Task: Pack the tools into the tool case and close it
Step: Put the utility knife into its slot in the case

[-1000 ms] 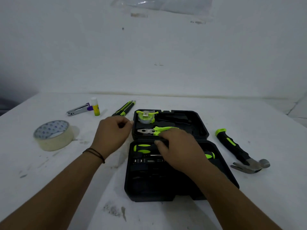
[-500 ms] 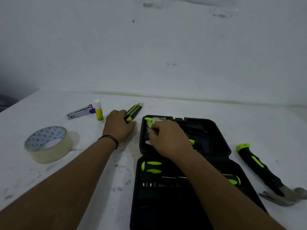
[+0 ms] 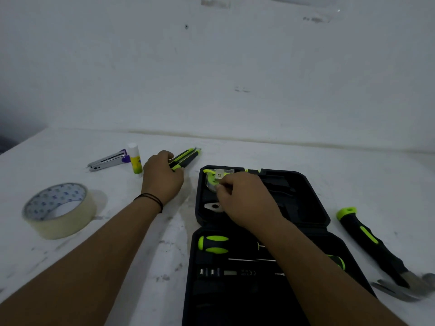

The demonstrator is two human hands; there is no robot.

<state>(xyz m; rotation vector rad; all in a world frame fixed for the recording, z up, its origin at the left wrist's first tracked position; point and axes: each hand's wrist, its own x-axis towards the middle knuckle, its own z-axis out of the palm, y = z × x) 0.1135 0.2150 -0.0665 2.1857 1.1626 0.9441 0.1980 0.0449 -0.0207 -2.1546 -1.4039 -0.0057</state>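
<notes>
Since the earlier frames, both hands have been carried farther from the body: the left from beside the case to the utility knife, the right from the pliers to the tape measure. A white table [image 3: 235, 151] is seen carrying everything. At 5 o'clock on it the black tool case [image 3: 313, 208] lies open, its far half holding the tape measure [image 3: 213, 177] at its 10 o'clock corner and the metal nose of the pliers [image 3: 213, 206] just below; screwdrivers [image 3: 213, 244] are seated in the near half. Well apart at 9 o'clock a masking tape roll [image 3: 58, 210] is laid flat. At 4 o'clock, beside the case, the hammer [image 3: 369, 241] is left on the table. The left hand [image 3: 162, 177] is closed around the near end of the utility knife [image 3: 186, 158], at 11 o'clock of the case. The right hand [image 3: 244, 198] is pinched on the tape measure. A stapler [image 3: 108, 160] and glue stick [image 3: 135, 161] are found at 10 o'clock.
</notes>
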